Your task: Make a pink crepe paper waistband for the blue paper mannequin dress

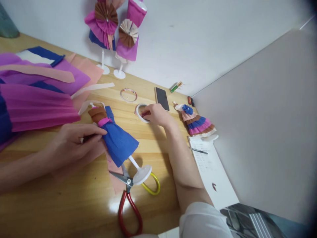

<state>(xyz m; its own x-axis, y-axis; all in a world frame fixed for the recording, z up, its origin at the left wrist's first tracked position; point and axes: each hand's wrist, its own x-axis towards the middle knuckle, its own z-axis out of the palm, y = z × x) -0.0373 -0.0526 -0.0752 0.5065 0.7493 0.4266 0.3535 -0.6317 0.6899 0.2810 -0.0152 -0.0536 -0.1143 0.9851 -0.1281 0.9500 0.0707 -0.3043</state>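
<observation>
My left hand [76,142] pinches the waist of a miniature dress stand [121,140] dressed in crepe paper, with a brown top, pink belt and blue skirt. The stand leans over, its white round base [142,175] pointing toward me. Farther right, my right hand [156,115] has its fingertips closed at the rim of a white roll of tape [141,114] on the table; part of the roll is hidden by the fingers. Below the skirt lie open scissors with red handles [130,211], and a yellow-handled pair [155,185] sits partly under the base.
Crepe paper sheets [42,105] pile up on the left. Two dressed stands [128,39] are by the wall. A wire ring [128,95], a phone [162,98] and another dressed figure [198,122] lie farther back. A notebook [210,172] with a pen [199,151] is at right.
</observation>
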